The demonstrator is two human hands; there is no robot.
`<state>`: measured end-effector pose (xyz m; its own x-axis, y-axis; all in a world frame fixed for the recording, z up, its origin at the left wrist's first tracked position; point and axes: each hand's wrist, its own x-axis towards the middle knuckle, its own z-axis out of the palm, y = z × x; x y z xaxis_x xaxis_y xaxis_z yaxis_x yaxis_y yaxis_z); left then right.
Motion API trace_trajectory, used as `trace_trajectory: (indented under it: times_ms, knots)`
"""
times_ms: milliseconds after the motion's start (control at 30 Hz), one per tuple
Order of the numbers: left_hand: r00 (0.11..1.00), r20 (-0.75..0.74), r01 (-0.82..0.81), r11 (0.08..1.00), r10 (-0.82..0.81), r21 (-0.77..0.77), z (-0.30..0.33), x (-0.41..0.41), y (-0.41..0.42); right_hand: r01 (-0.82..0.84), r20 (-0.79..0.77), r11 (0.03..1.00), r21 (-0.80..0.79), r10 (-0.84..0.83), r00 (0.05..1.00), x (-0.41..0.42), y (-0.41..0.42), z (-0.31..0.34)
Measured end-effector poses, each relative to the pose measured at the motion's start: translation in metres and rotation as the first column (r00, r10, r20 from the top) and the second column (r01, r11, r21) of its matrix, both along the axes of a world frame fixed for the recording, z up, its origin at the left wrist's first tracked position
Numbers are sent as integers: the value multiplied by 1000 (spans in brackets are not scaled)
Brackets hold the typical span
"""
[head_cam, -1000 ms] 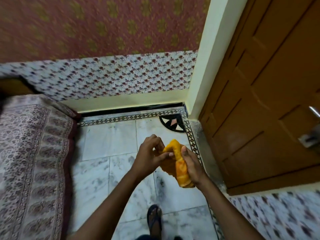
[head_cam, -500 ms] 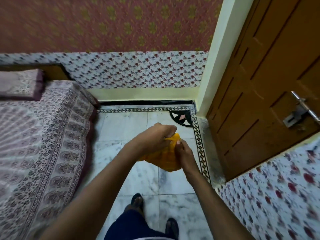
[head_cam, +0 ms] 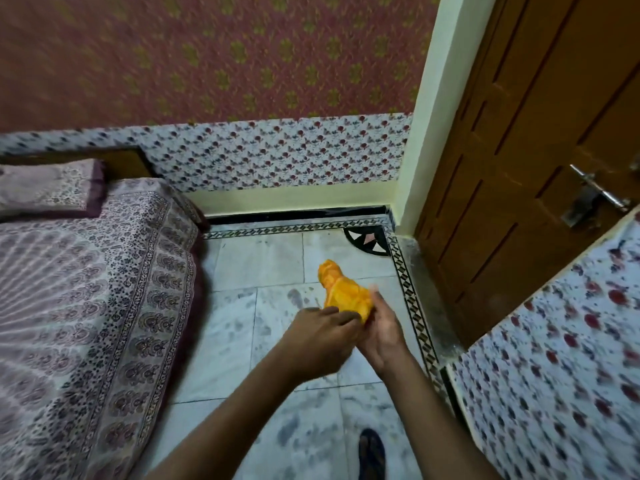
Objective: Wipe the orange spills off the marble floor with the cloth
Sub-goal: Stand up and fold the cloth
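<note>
A bunched orange cloth (head_cam: 343,289) is held in the air above the white marble floor (head_cam: 263,258). My left hand (head_cam: 318,336) grips its near edge from the left. My right hand (head_cam: 382,327) holds it from underneath on the right. One end of the cloth sticks up and away from my hands. The floor tiles show grey smudges; I see no orange spill on them in this blurred frame.
A bed with a patterned purple cover (head_cam: 86,299) fills the left side, a pillow (head_cam: 48,188) at its head. A brown wooden door (head_cam: 526,161) with a metal latch (head_cam: 595,192) stands at the right. A sandalled foot (head_cam: 372,452) shows at the bottom.
The view has swung and the bed has come further into sight. Both hands have shifted lower right with the cloth, which now pokes up beyond them.
</note>
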<state>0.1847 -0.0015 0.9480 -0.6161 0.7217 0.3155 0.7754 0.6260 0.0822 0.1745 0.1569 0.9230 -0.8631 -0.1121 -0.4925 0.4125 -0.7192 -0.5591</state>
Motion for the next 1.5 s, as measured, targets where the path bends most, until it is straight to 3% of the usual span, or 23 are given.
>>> trace_trajectory:
  times_ms: [67, 133, 167, 200, 233, 300, 333, 367, 400, 567, 733, 867, 967, 1100, 1167, 1267, 1400, 1500]
  knots:
    - [984, 103, -173, 928, 146, 331, -3, 23, -26, 27, -41, 987, 161, -21, 999, 14, -14, 5]
    - [897, 369, -432, 659, 243, 616, -8, 38, -44, 56, -70, 962, 267, -39, 997, 27, -23, 10]
    - [815, 516, -571, 510, 262, 643, -11, 41, -49, 57, -77, 947, 316, -35, 996, 33, -25, 13]
    - [712, 663, -689, 417, 232, 593, -13, 42, -51, 56, -88, 936, 348, -27, 996, 40, -28, 20]
    - [587, 798, -774, 382, 134, 505, -14, 42, -52, 56, -98, 929, 365, -21, 995, 48, -31, 26]
    - [249, 954, -893, 340, -169, 294, -12, 39, -51, 28, -112, 924, 382, 16, 994, 62, -37, 35]
    - [86, 933, -937, 289, -350, 195, -12, 36, -51, 14, -111, 926, 378, 30, 993, 67, -40, 39]
    - [-20, 870, -965, 239, -492, 113, -9, 38, -52, 6, -112, 928, 374, 39, 993, 74, -42, 42]
    - [-61, 819, -976, 206, -571, 71, -10, 39, -54, 4, -115, 926, 378, 42, 993, 79, -42, 44]
    - [-75, 722, -956, 255, -688, 143, -18, 55, -67, -21, -147, 930, 367, 80, 986, 96, -36, 53]
    - [-23, 771, -907, 338, -637, 251, -8, 66, -68, -101, -167, 948, 300, 157, 973, 115, -28, 66]
    - [-23, 762, -946, 260, -647, 192, -4, 69, -70, -77, -197, 972, 221, 122, 973, 122, -27, 66]
    - [-98, 726, -930, 322, -681, 177, 1, 75, -67, -63, -216, 983, 171, 99, 971, 125, -24, 64]
    - [-88, 639, -932, 290, -764, 217, 2, 81, -60, -70, -235, 980, 185, 113, 965, 125, -22, 62]
    - [-64, 661, -941, 266, -747, 210, -2, 81, -60, -46, -222, 971, 233, 99, 970, 124, -20, 61]
    - [15, 804, -937, 272, -595, 219, -5, 77, -59, 20, -192, 938, 347, 50, 980, 120, -14, 64]
    - [133, 815, -922, 230, -564, 310, -10, 75, -64, 45, -180, 884, 465, 45, 983, 118, -2, 67]
    - [293, 871, -834, 340, -395, 435, -5, 75, -68, 54, -138, 830, 556, 27, 990, 116, 3, 62]
